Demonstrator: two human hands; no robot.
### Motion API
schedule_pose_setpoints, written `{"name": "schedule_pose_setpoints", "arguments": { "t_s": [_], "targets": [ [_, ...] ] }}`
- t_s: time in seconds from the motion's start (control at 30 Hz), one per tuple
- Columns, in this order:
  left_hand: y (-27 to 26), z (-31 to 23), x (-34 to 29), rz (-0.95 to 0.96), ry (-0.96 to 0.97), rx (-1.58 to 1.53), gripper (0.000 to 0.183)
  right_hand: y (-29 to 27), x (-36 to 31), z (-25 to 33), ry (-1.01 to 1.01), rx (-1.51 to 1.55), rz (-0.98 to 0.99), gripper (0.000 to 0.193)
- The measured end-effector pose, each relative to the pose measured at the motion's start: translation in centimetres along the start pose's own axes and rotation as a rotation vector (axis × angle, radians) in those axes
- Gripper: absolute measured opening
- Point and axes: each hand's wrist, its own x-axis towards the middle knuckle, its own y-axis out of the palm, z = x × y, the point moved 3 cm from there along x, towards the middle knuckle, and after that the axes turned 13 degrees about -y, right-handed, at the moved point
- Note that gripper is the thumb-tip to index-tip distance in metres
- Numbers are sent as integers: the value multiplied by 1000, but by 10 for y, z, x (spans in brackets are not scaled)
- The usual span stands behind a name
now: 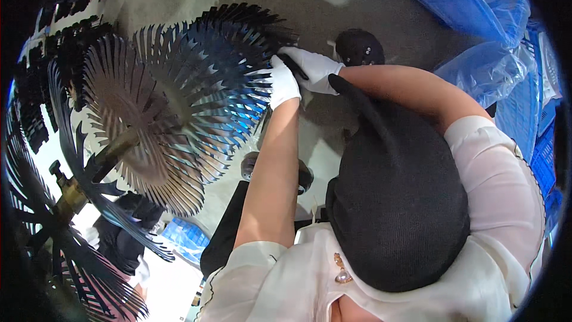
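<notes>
My left hand [285, 83], in a white glove, reaches to the right edge of a large round rack [161, 101] ringed with thin, curved metal prongs. Its fingers are bent against the prong tips and a small black piece [293, 67]. Beside it, my right hand [316, 68], also gloved, is closed on that black piece; its exact kind is hidden between the gloves. More dark pieces [238, 15] line the rack's upper rim. A large black knitted piece [399, 203] with a narrow tail lies before my chest, its tail reaching my right wrist.
A second pronged wheel [77, 143] and its brass-coloured hub [71, 198] stand at left. Blue baskets [541, 143] and clear plastic sheeting [485, 71] line the right. A rounded black object [359, 48] lies on the floor. Another person in dark clothes [122, 241] is at lower left.
</notes>
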Motion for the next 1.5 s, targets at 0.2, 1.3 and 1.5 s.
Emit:
{"name": "schedule_pose_setpoints", "arguments": {
  "t_s": [0.2,1.3,1.5],
  "targets": [
    [1,7,-2,-16,5,-161,68,-3,3,2,-72,21,-19,61],
    [-7,25,-46,-325,347,173,65,-12,-10,-10,-209,-189,-179,56],
    [-34,57,-85,-191,459,-106,67,-15,-19,-1,-107,-221,-158,58]
  ]
}}
